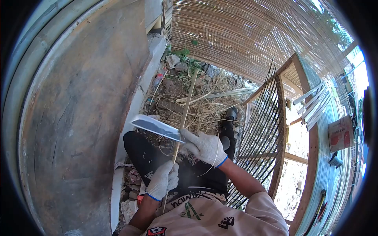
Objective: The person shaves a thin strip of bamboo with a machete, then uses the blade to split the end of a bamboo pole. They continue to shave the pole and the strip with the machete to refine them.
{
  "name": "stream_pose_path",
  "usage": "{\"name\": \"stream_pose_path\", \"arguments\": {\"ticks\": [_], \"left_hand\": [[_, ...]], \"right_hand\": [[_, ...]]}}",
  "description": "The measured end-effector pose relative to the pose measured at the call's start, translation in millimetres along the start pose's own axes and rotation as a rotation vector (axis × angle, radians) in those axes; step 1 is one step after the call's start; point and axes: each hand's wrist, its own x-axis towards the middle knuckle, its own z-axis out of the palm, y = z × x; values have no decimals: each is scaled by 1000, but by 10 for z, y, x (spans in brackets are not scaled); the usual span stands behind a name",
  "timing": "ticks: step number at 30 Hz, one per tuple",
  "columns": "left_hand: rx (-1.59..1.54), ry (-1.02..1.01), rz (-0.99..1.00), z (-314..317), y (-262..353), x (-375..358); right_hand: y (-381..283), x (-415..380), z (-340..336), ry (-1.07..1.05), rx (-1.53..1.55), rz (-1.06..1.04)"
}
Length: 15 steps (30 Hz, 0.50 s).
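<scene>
Gripping a broad knife, the gloved right hand shows in the head view with its fingers curled closed, the handle hidden within them. The blade lies across a long, narrow strip running between the bent legs. Nearer the body, the gloved left hand has its fingers closed around that same strip, whose far end reaches over the shavings on the ground. A slatted wooden frame stands to the right

Passage: between panel and slatted rack; obstacles: strip, knife, knee
</scene>
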Motion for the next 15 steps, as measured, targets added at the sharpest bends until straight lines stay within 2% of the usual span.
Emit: {"name": "stream_pose_path", "arguments": {"ticks": [2,4,10,13,14,15], "left_hand": [[42,-4,-33,2,-116,-134],[99,-19,-106,55,-173,-262],[94,-65,-97,-19,-234,-355],[127,-28,-144,-111,-232,-578],[142,-28,-189,-155,-261,-659],[188,-12,-168,-185,-298,-730]], "right_hand": [[347,116,12,204,97,208],[666,175,-45,301,137,252],[741,176,-357,149,-2,225],[1145,317,-228,355,20,283],[1262,324,-263,329,15,378],[1353,353,-273,430,25,358]]}}
